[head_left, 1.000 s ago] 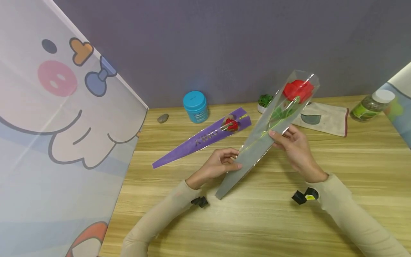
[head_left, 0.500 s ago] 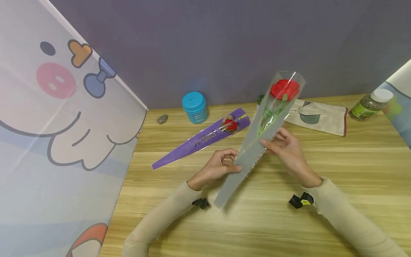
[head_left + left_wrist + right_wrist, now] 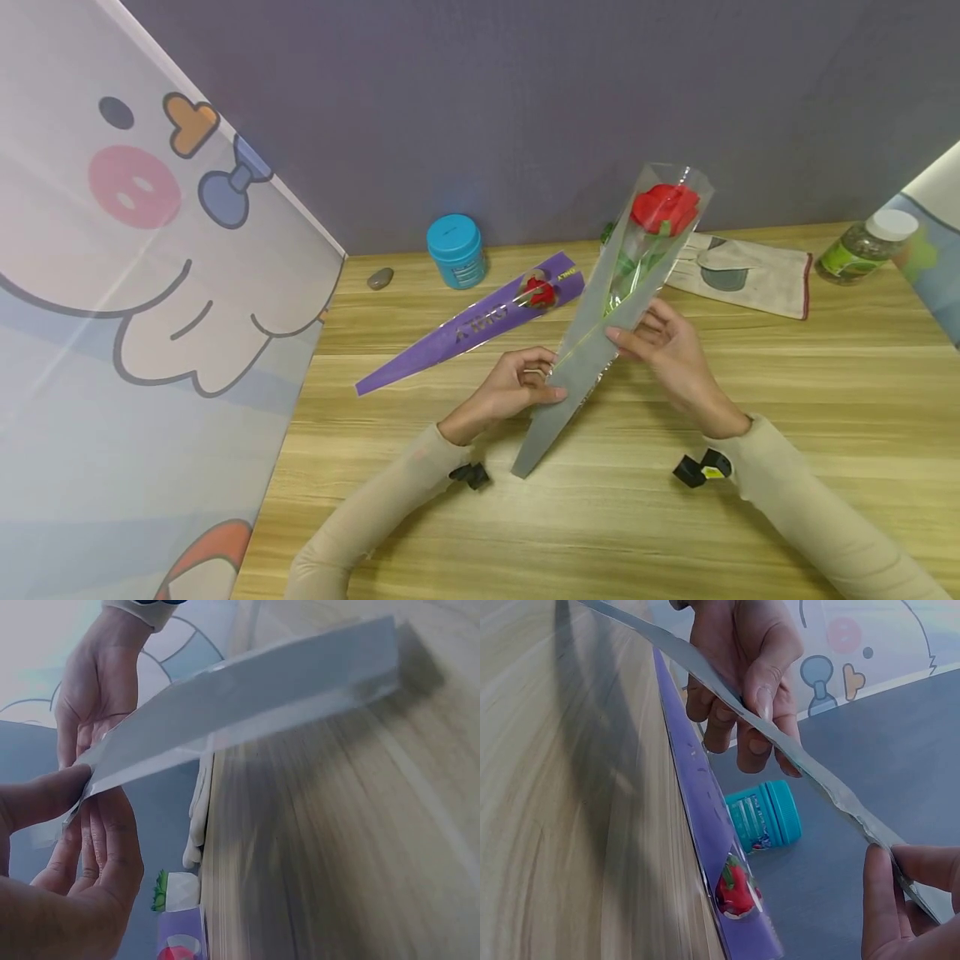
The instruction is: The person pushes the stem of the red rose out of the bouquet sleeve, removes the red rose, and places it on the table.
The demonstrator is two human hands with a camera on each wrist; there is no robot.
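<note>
A red rose (image 3: 664, 208) in a grey and clear wrapping sleeve (image 3: 581, 358) is held slanting over the table, bloom end up and to the right. My left hand (image 3: 510, 387) pinches the sleeve's lower part, thumb on its face and fingers behind. Higher up, my right hand (image 3: 671, 358) pinches the right edge between thumb and fingers. In the left wrist view the sleeve's narrow end (image 3: 337, 667) stands off the wood, casting a shadow. Left of it on the table lies a second rose (image 3: 538, 291) in a purple sleeve (image 3: 480, 323) lettered ONLY.
Along the back stand a blue lidded tub (image 3: 456, 250) and a jar (image 3: 867, 246) with a white cap. A grey stone (image 3: 380, 277) lies at the left, a folded work glove (image 3: 750, 275) at the right. The sleeve partly covers a small potted plant (image 3: 606, 233).
Both ends of the rose's sleeve shifted: the bloom swung left and the right hand moved left and slightly down with it. The left hand stayed nearly in place; the purple sleeve did not move.
</note>
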